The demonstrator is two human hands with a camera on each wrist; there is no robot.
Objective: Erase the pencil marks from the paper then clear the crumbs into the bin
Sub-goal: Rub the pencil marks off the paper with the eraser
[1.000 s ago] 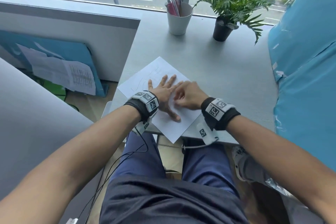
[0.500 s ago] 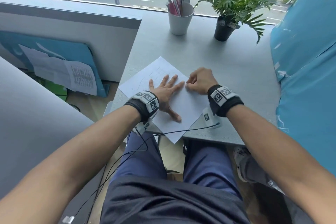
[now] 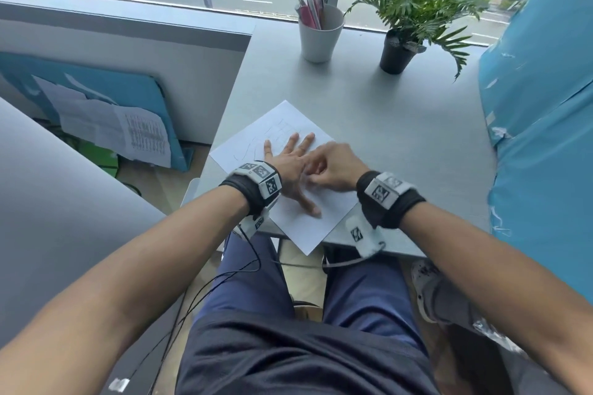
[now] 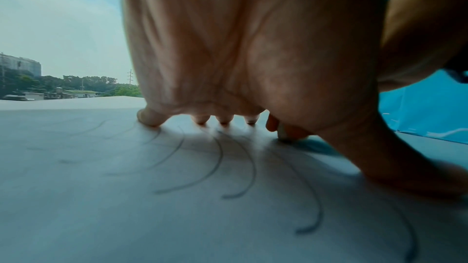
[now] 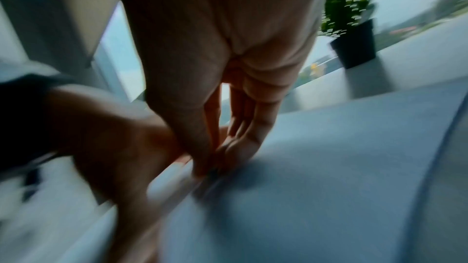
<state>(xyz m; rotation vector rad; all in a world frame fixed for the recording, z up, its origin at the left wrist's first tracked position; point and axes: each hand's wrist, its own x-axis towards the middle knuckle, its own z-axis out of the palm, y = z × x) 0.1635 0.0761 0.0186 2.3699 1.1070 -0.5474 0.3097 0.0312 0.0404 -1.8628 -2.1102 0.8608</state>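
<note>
A white paper (image 3: pixel 308 224) lies skewed on the grey desk (image 3: pixel 401 138), one corner hanging over the near edge. Curved pencil marks (image 4: pixel 217 167) cross the sheet, and more pencil marks (image 3: pixel 282 128) show past the fingers. My left hand (image 3: pixel 290 163) presses flat on the paper with fingers spread. My right hand (image 3: pixel 313 175) is curled just right of it, partly over the left hand's knuckles. Its fingertips pinch a small pale eraser (image 4: pixel 283 135) against the sheet. The right wrist view is blurred by motion. No bin is in view.
A white cup of pens (image 3: pixel 319 32) and a potted plant (image 3: pixel 398 48) stand at the desk's far edge by the window. A blue covered surface (image 3: pixel 545 122) borders the right side. A grey partition (image 3: pixel 128 67) and leaning papers are at the left.
My right hand slid away to the upper right edge of the paper, then came back down beside the left hand. The left hand stayed flat in place.
</note>
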